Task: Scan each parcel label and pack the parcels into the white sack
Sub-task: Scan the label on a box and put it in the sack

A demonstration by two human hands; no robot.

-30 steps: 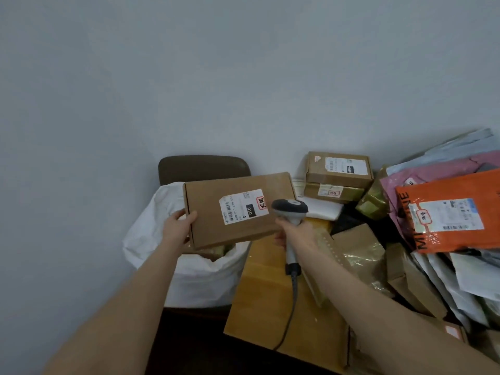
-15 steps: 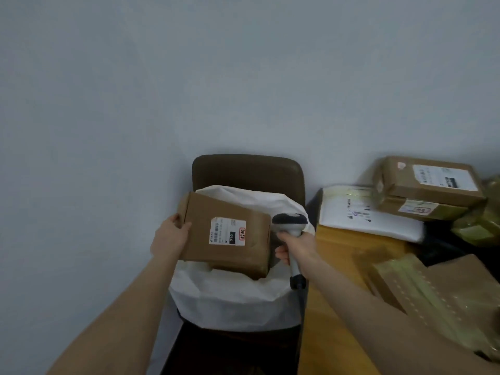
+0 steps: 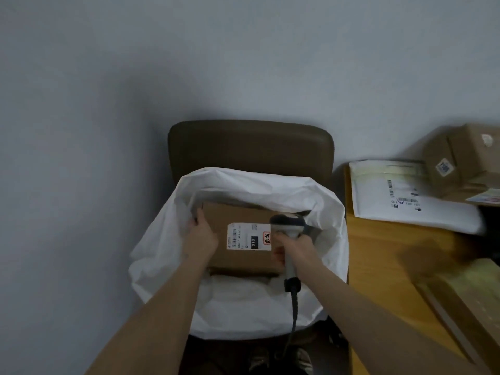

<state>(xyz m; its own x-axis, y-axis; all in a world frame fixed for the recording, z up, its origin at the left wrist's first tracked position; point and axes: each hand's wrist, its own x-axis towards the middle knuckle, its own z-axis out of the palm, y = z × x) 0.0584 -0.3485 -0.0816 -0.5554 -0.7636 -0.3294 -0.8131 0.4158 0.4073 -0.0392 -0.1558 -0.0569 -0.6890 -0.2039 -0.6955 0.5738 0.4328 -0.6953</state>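
Note:
A flat brown cardboard parcel (image 3: 243,262) with a white label facing up lies inside the open mouth of the white sack (image 3: 243,307), which stands on a dark chair. My left hand (image 3: 201,236) holds the parcel's left edge, thumb on top, down inside the sack. My right hand (image 3: 293,249) grips the handle of a grey barcode scanner (image 3: 288,221), whose head hangs over the parcel's right edge; its cable runs down over the sack's front.
The dark chair back (image 3: 250,147) stands against the grey wall. A wooden table (image 3: 384,255) at the right carries a white padded mailer (image 3: 405,197), stacked brown boxes (image 3: 465,163) and taped cardboard parcels (image 3: 470,299) at the near right.
My left hand has carried the parcel from over the table leftward and down into the sack. My right hand with the scanner followed alongside. The view has swung left.

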